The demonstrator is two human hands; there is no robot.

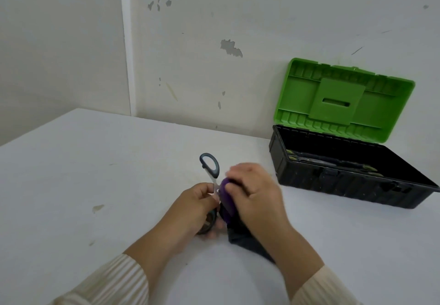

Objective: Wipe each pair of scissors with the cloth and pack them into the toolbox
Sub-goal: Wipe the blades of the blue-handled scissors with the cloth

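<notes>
A pair of scissors [209,164] with dark grey handle loops is opened wide near the table's middle; one loop points away from me, the other sits under my left hand [198,203], which grips it. My right hand [254,190] holds a purple and dark cloth [226,197] bunched against the scissors, where the blades are hidden. The cloth's dark tail hangs down below my right wrist. To the right stands the toolbox [309,178], black body with its green lid [342,100] raised against the wall. Several tools lie inside it.
The white table [95,173] has a few small stains on its left part. A scuffed white wall runs along the table's far edge, right behind the toolbox. My striped cream sleeves show at the bottom.
</notes>
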